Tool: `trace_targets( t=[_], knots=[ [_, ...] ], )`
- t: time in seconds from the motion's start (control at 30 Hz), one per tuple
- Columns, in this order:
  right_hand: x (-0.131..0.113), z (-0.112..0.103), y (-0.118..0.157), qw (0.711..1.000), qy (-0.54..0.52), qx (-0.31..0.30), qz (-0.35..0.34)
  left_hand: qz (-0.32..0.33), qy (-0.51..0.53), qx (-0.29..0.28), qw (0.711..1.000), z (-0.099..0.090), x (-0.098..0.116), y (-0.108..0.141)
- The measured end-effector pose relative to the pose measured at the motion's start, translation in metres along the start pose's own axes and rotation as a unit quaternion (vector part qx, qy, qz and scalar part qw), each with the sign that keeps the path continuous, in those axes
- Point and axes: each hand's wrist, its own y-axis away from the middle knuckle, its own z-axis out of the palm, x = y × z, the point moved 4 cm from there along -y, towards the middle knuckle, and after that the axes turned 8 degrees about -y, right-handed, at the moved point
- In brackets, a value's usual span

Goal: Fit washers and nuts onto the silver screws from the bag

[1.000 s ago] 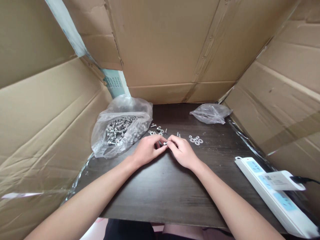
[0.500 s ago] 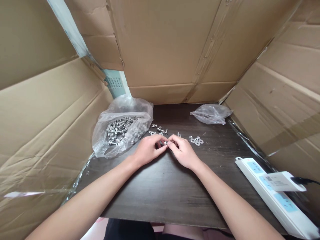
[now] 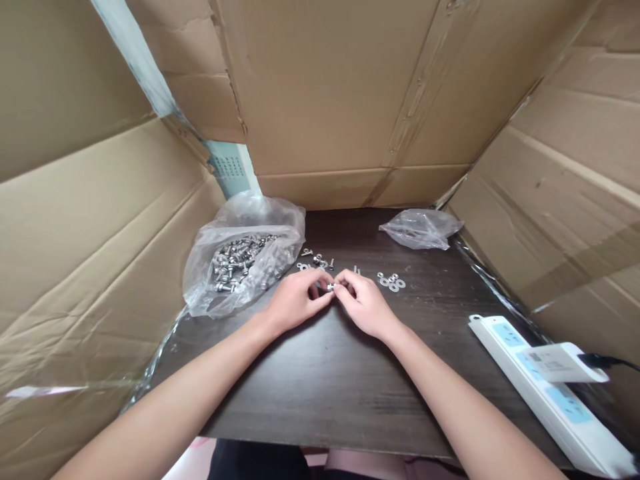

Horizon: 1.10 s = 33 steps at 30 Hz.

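Note:
Between the fingertips of both hands is a small silver bolt (image 3: 331, 287), largely covered by the fingers. My left hand (image 3: 299, 298) pinches it from the left, thumb and forefinger closed round it. From the other side my right hand (image 3: 363, 301) grips its right end with thumb and forefinger. Just beyond the hands lie loose bolts and washers (image 3: 320, 261). A couple of small screws (image 3: 357, 270) stand behind the right hand. Right of that hand sits a little group of flat washers and nuts (image 3: 394, 283).
A clear plastic bag (image 3: 200, 267) full of bolts lies open at the left. Another clear bag (image 3: 423, 228) rests at the back right. A white power strip (image 3: 555, 400) with a plugged-in adapter lines the right side. Cardboard walls (image 3: 350, 87) enclose the dark table (image 3: 320, 387).
Both hands keep almost the same place and grip, with a slight shift at the fingertips around the bolt. The whole view has drifted very slightly.

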Motion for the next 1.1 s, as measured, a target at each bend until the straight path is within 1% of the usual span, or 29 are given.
trace_targets(
  t=[0.53, 0.73, 0.9, 1.1],
  knots=[
    [0.0008, 0.0012, 0.0001, 1.000, 0.009, -0.015, 0.006, 0.002, -0.007, -0.001, 1.000, -0.0016, 0.0020, -0.0002],
    [0.0006, 0.0008, 0.0000, 1.000, -0.016, -0.014, 0.000, 0.005, -0.003, 0.004, 1.000, -0.0034, 0.0010, -0.0003],
    [0.0012, 0.0013, 0.0003, 1.000, 0.000, -0.018, 0.007, 0.005, -0.005, 0.005, 1.000, -0.0027, 0.0018, -0.0004],
    [0.0008, 0.0016, -0.0003, 1.000, 0.015, -0.020, -0.007, 0.009, 0.000, 0.007, 1.000, -0.0035, 0.0037, -0.0012]
  ],
)
